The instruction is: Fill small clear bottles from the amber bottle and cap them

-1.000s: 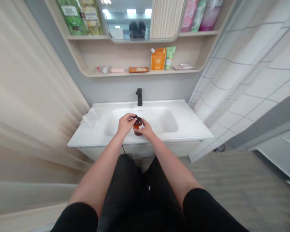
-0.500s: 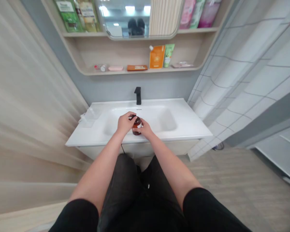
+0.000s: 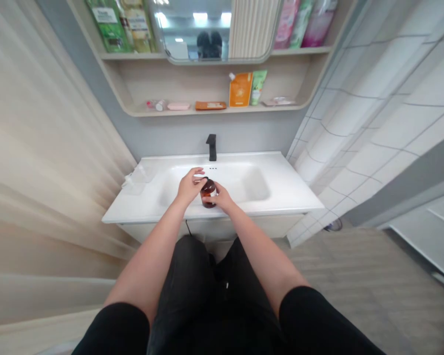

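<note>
A small brown bottle [image 3: 208,191] with a pale label and a dark top is held upright over the front edge of the sink. My right hand [image 3: 222,198] wraps around its right side, thumb and fingers closed on the body. At the bottle's top left is my left hand [image 3: 188,188], its fingers stretched out and apart from the thumb. The left thumb lies close to the dark top; whether it touches is too small to tell. Part of the bottle is hidden by the right fingers.
Behind the hands, the white sink [image 3: 253,182] has a black faucet [image 3: 212,148]. A clear bag-like item [image 3: 136,180] lies on the counter's left. Above, a shelf [image 3: 151,113] carries an orange pouch [image 3: 240,90], a green tube [image 3: 258,88] and an orange-brown packet [image 3: 210,105].
My left fingers have loosened from the bottle's top and spread, shifting slightly left and away. The right hand keeps its hold on the bottle. The view has shifted slightly.
</note>
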### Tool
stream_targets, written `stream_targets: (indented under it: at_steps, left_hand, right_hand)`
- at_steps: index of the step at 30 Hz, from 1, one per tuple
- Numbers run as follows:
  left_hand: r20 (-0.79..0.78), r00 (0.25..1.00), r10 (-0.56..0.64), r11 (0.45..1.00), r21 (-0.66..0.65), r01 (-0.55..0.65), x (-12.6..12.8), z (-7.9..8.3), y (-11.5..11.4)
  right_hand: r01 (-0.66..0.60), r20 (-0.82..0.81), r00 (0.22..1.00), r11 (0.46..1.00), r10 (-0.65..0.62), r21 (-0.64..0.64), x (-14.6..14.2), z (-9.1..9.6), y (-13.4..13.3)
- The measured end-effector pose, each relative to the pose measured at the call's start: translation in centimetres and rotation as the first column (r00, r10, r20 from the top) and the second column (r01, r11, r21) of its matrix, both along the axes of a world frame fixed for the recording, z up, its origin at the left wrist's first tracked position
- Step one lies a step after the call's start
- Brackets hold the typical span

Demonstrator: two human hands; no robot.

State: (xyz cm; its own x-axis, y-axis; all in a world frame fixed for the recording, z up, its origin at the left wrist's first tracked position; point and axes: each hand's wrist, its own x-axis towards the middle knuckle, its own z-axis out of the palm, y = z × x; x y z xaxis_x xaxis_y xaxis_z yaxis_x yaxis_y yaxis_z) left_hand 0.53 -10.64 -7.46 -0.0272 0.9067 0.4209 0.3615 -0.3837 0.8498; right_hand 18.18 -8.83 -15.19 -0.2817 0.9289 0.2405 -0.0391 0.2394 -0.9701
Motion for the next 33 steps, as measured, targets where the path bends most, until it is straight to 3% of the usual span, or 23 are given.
stream_targets:
  at_steps: [6, 10, 15, 18, 21, 25, 29, 33]
  left_hand:
    - [-0.004, 1.0, -0.027, 1.0, -0.005, 0.027, -0.1, 0.2, 0.0]
    - [-0.045, 0.998, 0.032, 0.999, -0.031, -0.034, -0.1, 0.5, -0.1]
    - [0.022, 0.999, -0.026, 0.999, -0.046, 0.027, -0.1, 0.5, -0.3]
    - [0.015, 0.998, 0.054, 0.997, -0.049, -0.053, 0.2, 0.2, -0.1]
    - [0.04, 0.995, 0.096, 0.995, -0.044, -0.094, 0.5, -0.3, 0.2]
    - [0.065, 0.997, 0.046, 0.999, -0.021, -0.045, 0.6, -1.6, -0.2]
    - [-0.035, 0.997, 0.069, 0.997, -0.031, -0.07, 0.8, -3.2, -2.0]
    - [-0.087, 0.982, 0.168, 0.985, -0.015, -0.17, -0.9, -4.0, -4.4]
  right_hand:
    - [0.006, 0.015, 1.0, 1.0, -0.006, 0.025, 0.2, 0.0, -0.1]
    - [-0.019, 0.022, 1.0, 0.999, 0.018, 0.036, 0.2, 0.0, -0.1]
    - [-0.016, 0.052, 0.999, 0.999, 0.014, 0.046, 0.1, -0.4, 0.2]
    - [-0.03, 0.06, 0.998, 0.997, 0.025, 0.073, 0.1, -0.6, 0.4]
    - [-0.044, 0.053, 0.998, 0.995, 0.039, 0.086, 0.1, -0.8, 0.5]
    - [-0.051, 0.054, 0.998, 0.992, 0.045, 0.114, 0.1, -0.9, 0.5]
    - [-0.088, 0.072, 0.994, 0.982, 0.077, 0.165, -0.1, -1.2, 0.6]
    - [-0.243, 0.183, 0.96, 0.955, 0.211, 0.17, -0.2, -1.4, 0.3]
